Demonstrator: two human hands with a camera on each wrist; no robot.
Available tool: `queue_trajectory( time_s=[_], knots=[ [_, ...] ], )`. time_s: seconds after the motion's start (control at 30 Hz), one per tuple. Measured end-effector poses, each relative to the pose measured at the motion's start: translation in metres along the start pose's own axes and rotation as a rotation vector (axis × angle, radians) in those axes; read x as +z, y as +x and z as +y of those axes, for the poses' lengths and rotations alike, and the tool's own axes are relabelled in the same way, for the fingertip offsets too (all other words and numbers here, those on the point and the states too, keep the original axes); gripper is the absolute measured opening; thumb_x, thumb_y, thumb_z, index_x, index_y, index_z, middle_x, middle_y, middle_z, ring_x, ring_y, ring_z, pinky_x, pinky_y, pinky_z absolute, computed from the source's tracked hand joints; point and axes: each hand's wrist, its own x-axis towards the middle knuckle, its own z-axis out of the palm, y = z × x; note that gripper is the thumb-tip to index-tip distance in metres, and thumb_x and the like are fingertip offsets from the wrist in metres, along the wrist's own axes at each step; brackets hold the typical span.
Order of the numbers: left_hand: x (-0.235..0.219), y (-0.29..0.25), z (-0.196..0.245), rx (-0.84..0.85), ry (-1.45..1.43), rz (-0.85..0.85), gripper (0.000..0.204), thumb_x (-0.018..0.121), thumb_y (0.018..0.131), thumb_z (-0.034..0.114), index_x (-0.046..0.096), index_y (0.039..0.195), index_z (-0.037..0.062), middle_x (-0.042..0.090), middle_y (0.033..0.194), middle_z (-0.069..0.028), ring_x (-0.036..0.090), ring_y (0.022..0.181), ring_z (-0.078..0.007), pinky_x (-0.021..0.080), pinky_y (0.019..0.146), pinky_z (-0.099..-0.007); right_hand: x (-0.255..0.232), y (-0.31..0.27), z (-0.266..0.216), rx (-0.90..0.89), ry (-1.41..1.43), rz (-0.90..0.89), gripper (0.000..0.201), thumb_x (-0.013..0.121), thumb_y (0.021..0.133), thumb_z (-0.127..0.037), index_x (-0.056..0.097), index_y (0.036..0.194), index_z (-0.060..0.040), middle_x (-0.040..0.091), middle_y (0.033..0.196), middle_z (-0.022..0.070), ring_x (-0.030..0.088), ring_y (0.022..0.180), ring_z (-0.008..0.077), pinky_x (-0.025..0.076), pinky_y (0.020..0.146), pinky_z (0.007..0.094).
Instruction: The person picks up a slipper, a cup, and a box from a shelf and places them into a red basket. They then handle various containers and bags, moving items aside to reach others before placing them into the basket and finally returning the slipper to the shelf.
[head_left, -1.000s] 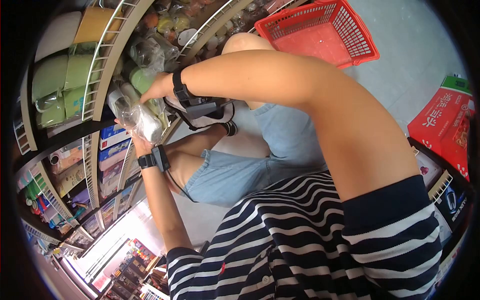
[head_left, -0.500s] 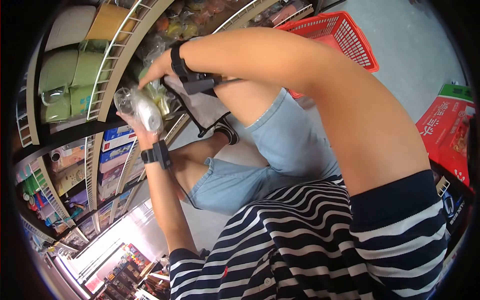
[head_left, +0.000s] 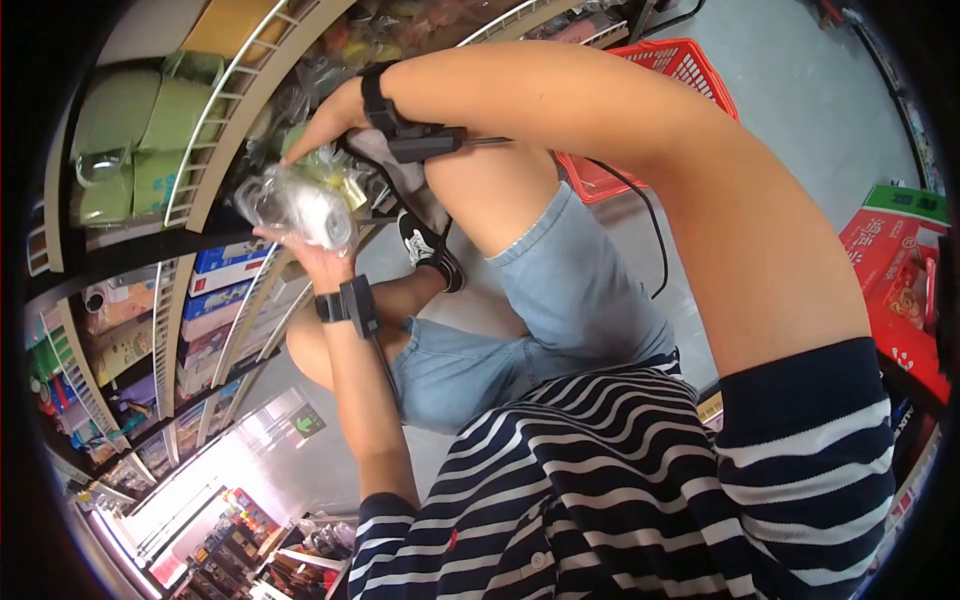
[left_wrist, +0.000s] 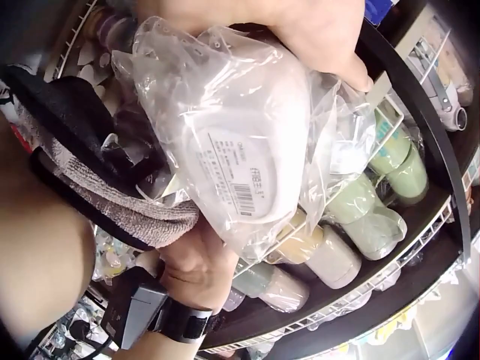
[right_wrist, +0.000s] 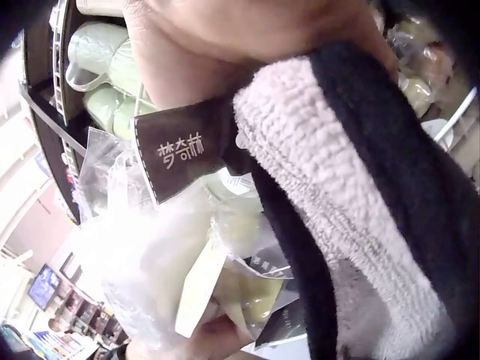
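Observation:
A clear plastic bag (head_left: 268,203) holds a white rounded, cup-like item (left_wrist: 251,135) with a barcode sticker. My left hand (head_left: 318,255) grips it from below; in the left wrist view its fingers are hidden behind the bag. Above it, my right hand (head_left: 335,122) reaches over with a finger at the bag's upper end. From the right hand's palm hangs a grey terry-cloth piece (right_wrist: 330,157) with black edging and a dark label (right_wrist: 178,150) with white lettering. Bagged green items (head_left: 322,165) lie just behind the white one.
Shelves with wire rails (head_left: 215,110) curve along the left, bearing bagged green cups (head_left: 110,160) and boxes (head_left: 222,275) below. A red basket (head_left: 690,70) stands on the floor beyond the right arm. A large red package (head_left: 895,270) is at the far right.
The bagged white item and my left hand have shifted right and turned slightly. My right hand stays at the bag's upper end, with the terry cloth still hanging from it.

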Motion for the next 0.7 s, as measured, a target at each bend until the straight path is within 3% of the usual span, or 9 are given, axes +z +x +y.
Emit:
queue_trajectory(
  time_s=[0.1, 0.13, 0.23, 0.3, 0.43, 0.5, 0.53, 0.63, 0.7],
  knots=[
    [0.015, -0.002, -0.011, 0.035, 0.126, 0.139, 0.093, 0.035, 0.077, 0.083, 0.045, 0.134, 0.0098, 0.052, 0.131, -0.0069, 0.054, 0.113, -0.0252, 0.048, 0.093, -0.0408, 0.005, -0.029, -0.001, -0.058, 0.179, -0.022, 0.090, 0.051, 0.083, -0.069, 0.033, 0.145, -0.0058, 0.022, 0.154, 0.0133, 0.016, 0.142, 0.0252, 0.017, 0.114, 0.0362],
    [0.019, -0.001, -0.010, 0.041, 0.116, 0.138, 0.093, 0.035, 0.077, 0.083, 0.045, 0.134, 0.0098, 0.052, 0.131, -0.0069, 0.054, 0.113, -0.0252, 0.048, 0.093, -0.0408, 0.008, -0.014, 0.011, -0.078, 0.190, 0.167, 0.087, 0.054, 0.082, -0.068, 0.041, 0.140, -0.0042, 0.026, 0.152, 0.0143, 0.018, 0.142, 0.0242, 0.015, 0.114, 0.0345],
    [0.020, 0.006, -0.010, 0.082, 0.158, 0.146, 0.091, 0.034, 0.079, 0.081, 0.043, 0.135, 0.0100, 0.051, 0.132, -0.0065, 0.053, 0.114, -0.0250, 0.048, 0.095, -0.0406, 0.003, -0.003, 0.017, -0.118, 0.197, 0.216, 0.089, 0.050, 0.083, -0.070, 0.038, 0.142, -0.0047, 0.022, 0.154, 0.0145, 0.013, 0.143, 0.0250, 0.012, 0.115, 0.0367],
    [0.020, 0.015, -0.004, 0.063, 0.177, 0.157, 0.088, 0.031, 0.079, 0.083, 0.052, 0.127, 0.0133, 0.060, 0.118, -0.0036, 0.060, 0.098, -0.0237, 0.053, 0.082, -0.0387, 0.001, 0.002, 0.012, -0.149, 0.204, 0.192, 0.085, 0.051, 0.084, -0.067, 0.039, 0.142, -0.0051, 0.025, 0.152, 0.0154, 0.017, 0.143, 0.0255, 0.012, 0.114, 0.0371],
    [0.029, 0.011, 0.013, 0.053, 0.158, 0.120, 0.086, 0.035, 0.078, 0.082, 0.051, 0.128, 0.0145, 0.059, 0.119, -0.0034, 0.059, 0.101, -0.0230, 0.052, 0.084, -0.0363, 0.011, -0.012, -0.016, -0.097, 0.107, 0.208, 0.084, 0.053, 0.082, -0.068, 0.047, 0.137, -0.0042, 0.034, 0.148, 0.0172, 0.027, 0.138, 0.0260, 0.021, 0.111, 0.0385],
    [0.030, 0.010, 0.017, 0.063, 0.110, 0.095, 0.083, 0.036, 0.081, 0.078, 0.049, 0.130, 0.0129, 0.058, 0.121, -0.0049, 0.059, 0.103, -0.0232, 0.051, 0.087, -0.0367, 0.014, -0.013, -0.024, 0.015, 0.080, 0.306, 0.070, 0.061, 0.082, -0.058, 0.059, 0.124, -0.0024, 0.052, 0.133, 0.0168, 0.046, 0.123, 0.0244, 0.033, 0.104, 0.0358],
    [0.038, 0.006, 0.016, 0.064, 0.147, 0.066, 0.085, 0.033, 0.083, 0.077, 0.047, 0.132, 0.0104, 0.057, 0.124, -0.0067, 0.058, 0.106, -0.0245, 0.050, 0.090, -0.0381, 0.017, -0.011, -0.022, 0.034, 0.086, 0.379, 0.060, 0.068, 0.080, -0.049, 0.064, 0.116, -0.0004, 0.062, 0.119, 0.0134, 0.055, 0.107, 0.0219, 0.041, 0.095, 0.0339],
    [0.040, 0.003, 0.015, -0.027, 0.148, 0.052, 0.083, 0.034, 0.087, 0.073, 0.044, 0.133, 0.0048, 0.057, 0.125, -0.0119, 0.058, 0.108, -0.0255, 0.049, 0.093, -0.0394, 0.024, -0.029, -0.013, -0.159, 0.127, 0.277, 0.062, 0.062, 0.087, -0.043, 0.051, 0.129, 0.0021, 0.056, 0.128, 0.0133, 0.051, 0.115, 0.0201, 0.039, 0.099, 0.0318],
    [0.020, 0.022, 0.008, -0.042, 0.143, -0.004, 0.081, 0.036, 0.087, 0.071, 0.047, 0.129, 0.0032, 0.059, 0.121, -0.0116, 0.060, 0.106, -0.0238, 0.050, 0.092, -0.0385, 0.017, -0.013, 0.011, -0.169, 0.199, 0.278, 0.056, 0.060, 0.090, -0.039, 0.052, 0.129, -0.0018, 0.055, 0.129, 0.0096, 0.050, 0.116, 0.0185, 0.038, 0.100, 0.0306]
  ],
)
